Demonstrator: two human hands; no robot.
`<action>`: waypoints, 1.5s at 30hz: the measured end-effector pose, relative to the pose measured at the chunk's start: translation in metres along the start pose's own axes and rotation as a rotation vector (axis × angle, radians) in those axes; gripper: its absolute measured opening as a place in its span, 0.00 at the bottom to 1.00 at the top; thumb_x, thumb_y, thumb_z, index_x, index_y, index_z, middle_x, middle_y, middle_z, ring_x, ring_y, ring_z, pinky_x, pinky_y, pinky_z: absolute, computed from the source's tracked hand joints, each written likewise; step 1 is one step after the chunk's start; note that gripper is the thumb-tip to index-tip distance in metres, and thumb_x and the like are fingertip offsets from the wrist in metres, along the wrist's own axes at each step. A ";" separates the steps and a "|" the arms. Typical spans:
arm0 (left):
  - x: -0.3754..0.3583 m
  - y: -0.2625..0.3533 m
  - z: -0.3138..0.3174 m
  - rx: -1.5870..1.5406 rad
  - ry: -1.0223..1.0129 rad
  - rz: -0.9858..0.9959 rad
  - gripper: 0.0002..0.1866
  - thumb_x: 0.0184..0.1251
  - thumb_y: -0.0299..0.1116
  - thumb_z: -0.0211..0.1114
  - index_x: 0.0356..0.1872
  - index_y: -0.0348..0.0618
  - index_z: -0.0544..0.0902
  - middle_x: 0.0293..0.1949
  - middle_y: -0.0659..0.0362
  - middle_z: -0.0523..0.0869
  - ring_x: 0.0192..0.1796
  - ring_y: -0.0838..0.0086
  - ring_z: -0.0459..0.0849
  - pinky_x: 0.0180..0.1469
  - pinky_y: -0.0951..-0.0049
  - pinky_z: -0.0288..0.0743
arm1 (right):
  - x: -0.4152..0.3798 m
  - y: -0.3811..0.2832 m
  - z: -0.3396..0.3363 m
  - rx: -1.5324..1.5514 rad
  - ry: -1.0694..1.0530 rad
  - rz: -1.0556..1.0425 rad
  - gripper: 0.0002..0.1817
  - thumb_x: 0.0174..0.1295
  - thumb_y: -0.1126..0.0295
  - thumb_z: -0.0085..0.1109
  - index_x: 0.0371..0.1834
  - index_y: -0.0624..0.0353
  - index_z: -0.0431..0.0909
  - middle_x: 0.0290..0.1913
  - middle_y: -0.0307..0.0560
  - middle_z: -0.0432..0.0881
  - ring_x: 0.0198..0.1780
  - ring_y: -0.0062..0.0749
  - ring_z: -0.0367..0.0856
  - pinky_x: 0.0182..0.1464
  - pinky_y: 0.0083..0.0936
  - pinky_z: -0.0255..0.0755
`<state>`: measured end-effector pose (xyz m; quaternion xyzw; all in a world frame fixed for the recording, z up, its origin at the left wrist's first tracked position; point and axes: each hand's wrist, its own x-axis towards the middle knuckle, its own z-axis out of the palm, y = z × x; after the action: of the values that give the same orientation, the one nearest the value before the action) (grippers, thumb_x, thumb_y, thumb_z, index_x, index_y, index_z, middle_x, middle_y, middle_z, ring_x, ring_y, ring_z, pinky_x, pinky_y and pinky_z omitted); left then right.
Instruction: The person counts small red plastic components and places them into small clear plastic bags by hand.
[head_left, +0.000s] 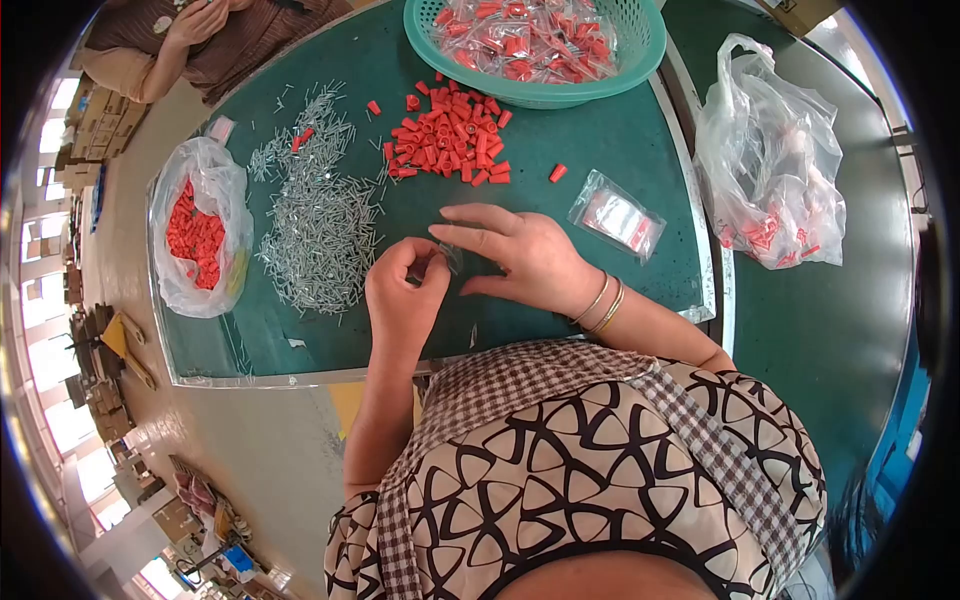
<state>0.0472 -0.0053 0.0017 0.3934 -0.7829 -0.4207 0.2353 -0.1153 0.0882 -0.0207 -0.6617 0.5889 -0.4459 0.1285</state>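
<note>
My left hand (402, 290) is closed in a pinch near the table's front edge. A bit of clear plastic, apparently a small bag (453, 260), sticks out from its fingertips. Just to the right, my right hand (535, 262) has its fingers apart and holds nothing that I can see. Beyond the hands lies a heap of red plastic caps (450, 135). A wide pile of small metal screws or pins (320, 235) spreads to the left of my left hand. Right of my right hand, a flat clear packet (618, 218) with a white and red insert rests on the green table (530, 135).
A green basket (535, 95) full of bagged red parts stands at the back. On the left is an open plastic bag (205, 230) of red pieces; on the right, a translucent bag (770, 160). Another person (165, 55) sits at the far left.
</note>
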 end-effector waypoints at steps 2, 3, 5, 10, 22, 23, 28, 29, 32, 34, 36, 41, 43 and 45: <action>-0.001 0.004 -0.001 -0.044 -0.040 -0.044 0.02 0.58 0.22 0.64 0.32 0.34 0.83 0.26 0.61 0.84 0.26 0.82 0.78 0.31 0.79 0.73 | -0.001 -0.001 0.000 0.019 -0.025 0.000 0.35 0.43 0.65 0.76 0.60 0.47 0.77 0.60 0.44 0.77 0.39 0.39 0.84 0.43 0.34 0.80; -0.001 0.006 -0.002 -0.053 -0.051 -0.053 0.03 0.59 0.22 0.64 0.32 0.34 0.83 0.26 0.61 0.84 0.26 0.82 0.78 0.31 0.79 0.73 | -0.001 0.000 0.001 0.021 -0.004 -0.019 0.34 0.43 0.65 0.75 0.59 0.48 0.77 0.59 0.43 0.78 0.39 0.39 0.84 0.43 0.34 0.80; -0.001 0.009 -0.002 -0.069 -0.074 -0.073 0.03 0.59 0.22 0.63 0.32 0.34 0.83 0.25 0.62 0.84 0.26 0.83 0.78 0.32 0.79 0.73 | -0.001 0.003 0.005 0.027 0.037 -0.058 0.32 0.44 0.65 0.75 0.58 0.49 0.78 0.57 0.43 0.79 0.40 0.39 0.84 0.42 0.33 0.80; -0.002 0.000 -0.001 -0.161 -0.089 -0.112 0.03 0.60 0.23 0.63 0.33 0.34 0.83 0.26 0.63 0.84 0.27 0.86 0.78 0.32 0.81 0.72 | 0.002 -0.002 0.003 0.127 0.015 0.032 0.27 0.45 0.67 0.75 0.53 0.53 0.80 0.48 0.43 0.83 0.39 0.38 0.84 0.39 0.31 0.80; 0.000 -0.009 -0.010 -0.140 -0.013 -0.107 0.03 0.67 0.24 0.63 0.35 0.35 0.84 0.28 0.66 0.82 0.30 0.87 0.76 0.34 0.83 0.70 | 0.002 -0.005 0.002 0.352 0.009 0.255 0.22 0.47 0.71 0.76 0.49 0.55 0.84 0.40 0.38 0.84 0.28 0.21 0.77 0.27 0.18 0.74; 0.002 -0.010 -0.012 -0.060 0.025 -0.066 0.04 0.68 0.24 0.63 0.35 0.36 0.84 0.28 0.67 0.82 0.30 0.87 0.75 0.35 0.83 0.70 | 0.002 -0.006 0.002 0.363 0.020 0.263 0.23 0.46 0.72 0.77 0.50 0.54 0.84 0.39 0.36 0.84 0.25 0.17 0.74 0.25 0.17 0.72; 0.047 -0.045 -0.019 0.338 0.214 0.216 0.03 0.61 0.26 0.67 0.35 0.40 0.85 0.30 0.55 0.82 0.29 0.64 0.81 0.34 0.67 0.74 | 0.004 -0.011 -0.001 0.369 -0.027 0.324 0.19 0.50 0.69 0.75 0.47 0.55 0.84 0.38 0.37 0.85 0.31 0.24 0.80 0.29 0.20 0.77; 0.057 -0.048 -0.018 0.391 0.213 0.250 0.03 0.61 0.26 0.67 0.35 0.40 0.85 0.30 0.55 0.82 0.30 0.63 0.81 0.35 0.66 0.74 | 0.004 -0.010 -0.001 0.372 -0.034 0.333 0.19 0.50 0.69 0.75 0.47 0.55 0.84 0.38 0.37 0.85 0.30 0.24 0.80 0.29 0.20 0.77; 0.082 -0.053 -0.015 0.547 0.177 0.353 0.05 0.60 0.29 0.66 0.36 0.41 0.85 0.33 0.54 0.83 0.37 0.57 0.83 0.40 0.60 0.76 | 0.003 -0.008 0.000 0.341 -0.022 0.327 0.19 0.50 0.69 0.75 0.47 0.55 0.84 0.38 0.38 0.85 0.29 0.24 0.79 0.29 0.20 0.76; 0.090 -0.054 -0.008 0.641 0.130 0.371 0.06 0.61 0.29 0.66 0.37 0.40 0.85 0.34 0.53 0.83 0.38 0.57 0.83 0.42 0.59 0.76 | 0.003 -0.008 -0.001 0.355 -0.020 0.335 0.19 0.50 0.69 0.75 0.47 0.55 0.84 0.38 0.38 0.85 0.29 0.24 0.79 0.29 0.21 0.76; 0.097 -0.052 -0.005 0.731 0.083 0.388 0.06 0.61 0.29 0.65 0.36 0.39 0.84 0.35 0.53 0.83 0.38 0.56 0.83 0.42 0.58 0.77 | 0.004 -0.007 -0.001 0.369 -0.020 0.344 0.19 0.50 0.69 0.75 0.47 0.55 0.84 0.38 0.38 0.85 0.28 0.24 0.79 0.29 0.21 0.76; 0.103 -0.047 -0.001 0.922 -0.015 0.415 0.04 0.58 0.27 0.65 0.33 0.38 0.83 0.33 0.50 0.82 0.38 0.53 0.83 0.42 0.54 0.77 | 0.004 -0.007 -0.001 0.397 -0.025 0.358 0.19 0.50 0.69 0.75 0.48 0.55 0.84 0.39 0.38 0.85 0.29 0.25 0.78 0.30 0.21 0.76; 0.110 -0.045 -0.005 0.895 -0.075 0.360 0.06 0.58 0.28 0.65 0.34 0.37 0.83 0.35 0.50 0.83 0.39 0.53 0.83 0.44 0.55 0.77 | 0.003 -0.007 -0.001 0.389 -0.034 0.352 0.19 0.50 0.68 0.75 0.47 0.55 0.84 0.39 0.38 0.85 0.29 0.25 0.78 0.30 0.21 0.75; 0.115 -0.041 -0.011 0.853 -0.141 0.297 0.07 0.57 0.29 0.65 0.35 0.37 0.83 0.35 0.49 0.84 0.40 0.53 0.84 0.45 0.56 0.77 | 0.004 -0.008 -0.001 0.384 -0.039 0.351 0.19 0.50 0.68 0.75 0.47 0.55 0.84 0.39 0.38 0.85 0.29 0.25 0.78 0.30 0.21 0.75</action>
<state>0.0053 -0.1185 -0.0228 0.3091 -0.9481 -0.0481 0.0563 -0.1112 0.0873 -0.0134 -0.5216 0.5967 -0.5074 0.3384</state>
